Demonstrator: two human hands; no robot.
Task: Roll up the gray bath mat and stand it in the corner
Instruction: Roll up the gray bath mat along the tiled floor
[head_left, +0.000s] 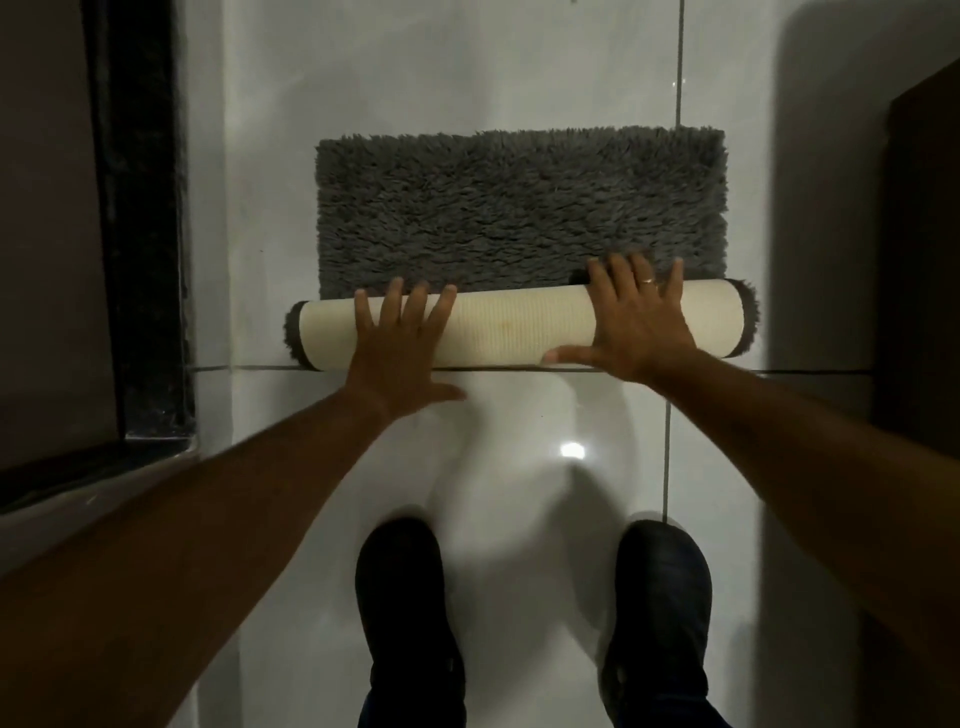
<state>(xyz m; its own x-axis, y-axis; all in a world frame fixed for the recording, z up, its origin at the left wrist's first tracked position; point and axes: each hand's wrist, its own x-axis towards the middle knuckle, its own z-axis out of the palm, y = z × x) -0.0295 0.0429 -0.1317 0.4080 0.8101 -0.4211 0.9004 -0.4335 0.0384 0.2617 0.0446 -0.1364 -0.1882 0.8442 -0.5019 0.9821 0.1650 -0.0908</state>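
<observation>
Standing: dark shoes (408, 618) on glossy floor tile (519, 499).
Hands: left hand (402, 345) and right hand (641, 325), fingers spread flat, pressing the roll; no closed grip.
Roll: cream backing (519, 325) outward, probably light and springy.
Gray bath mat (519, 208): soft far half lies flat on the floor.
Hold: likely both roll ends.

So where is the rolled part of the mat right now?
Centre of the head view: the roll lies crosswise on the floor tiles, under both flat hands, left and right, ahead of the shoes.
</observation>
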